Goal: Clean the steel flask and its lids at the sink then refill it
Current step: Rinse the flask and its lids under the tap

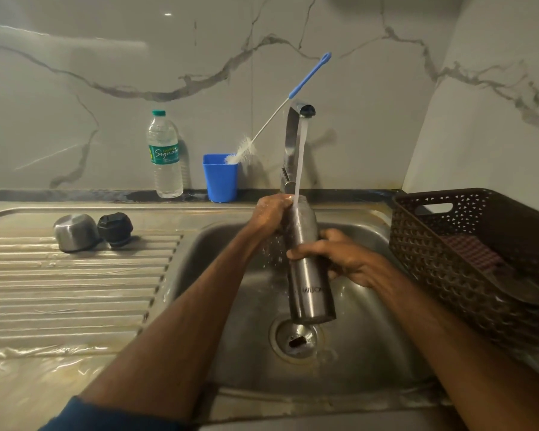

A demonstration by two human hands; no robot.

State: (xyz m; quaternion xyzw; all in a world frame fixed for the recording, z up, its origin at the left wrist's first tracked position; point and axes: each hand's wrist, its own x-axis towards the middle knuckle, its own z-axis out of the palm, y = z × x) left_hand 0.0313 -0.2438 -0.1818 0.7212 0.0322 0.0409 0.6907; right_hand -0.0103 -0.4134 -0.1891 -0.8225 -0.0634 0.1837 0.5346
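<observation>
Steel flask (308,275) held near upright under tap stream (301,157). Left hand (269,213) curls round its neck; right hand (339,259) wraps its mid-body. Steel cap (75,233) and black stopper (115,228) lie well left of left hand. Risk: wet steel slips from grip, flask drops into sink (231,306).

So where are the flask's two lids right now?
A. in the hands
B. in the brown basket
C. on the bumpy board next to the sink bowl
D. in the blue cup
C: the steel lid and the black lid sit side by side on the ridged drainboard, left of the bowl.
</observation>
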